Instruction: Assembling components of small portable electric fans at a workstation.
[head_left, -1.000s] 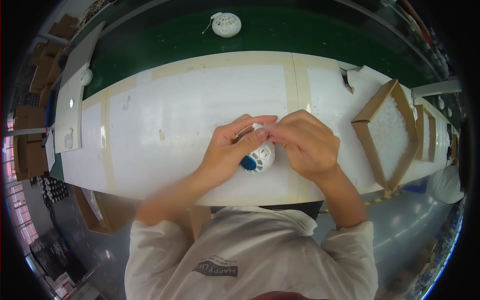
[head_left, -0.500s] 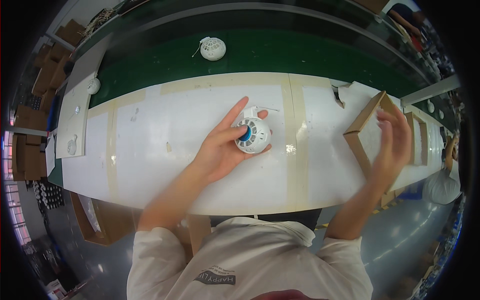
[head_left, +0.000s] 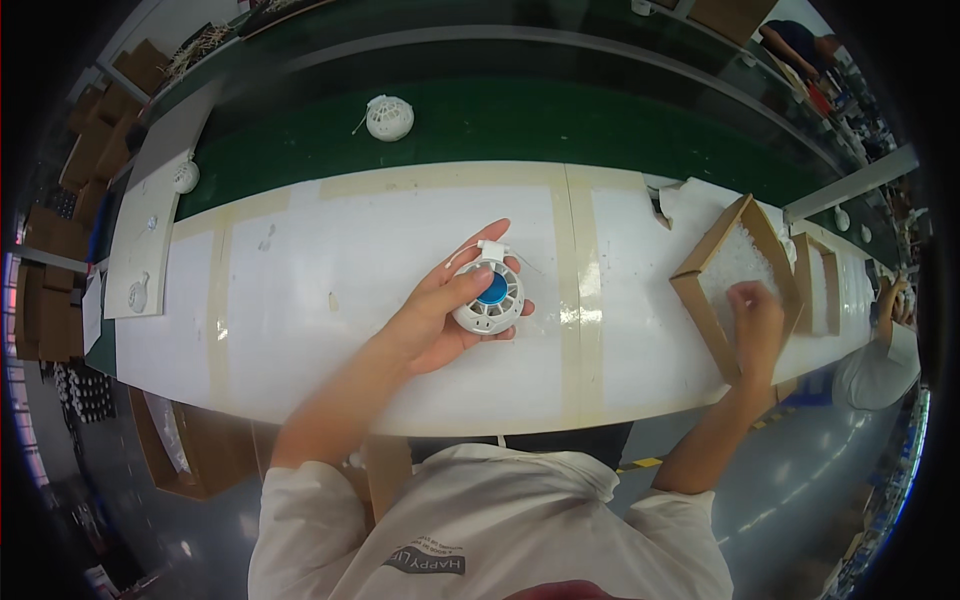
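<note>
My left hand [head_left: 425,325] is closed round a small white fan [head_left: 478,312] with a slotted round cover and a blue centre. The thumb lies over the cover, beside the blue disc. A white tab with a thin cord sits at the fan's top edge. Over on the right, my right hand [head_left: 757,322] is inside an open cardboard box [head_left: 712,325] that holds many small clear-white pieces. Its fingers are drawn together, and whatever is between them cannot be made out.
A similar white fan [head_left: 389,118] lies on the green conveyor belt [head_left: 290,140] beyond the white table [head_left: 300,340]. More white fans, one of them here [head_left: 185,177], are on a board at left. Another cardboard box [head_left: 830,290] stands at right. Other people are farther right.
My right hand has come down into the box and its fingers have closed together. In my left hand the fan has turned, so its blue centre faces up more fully.
</note>
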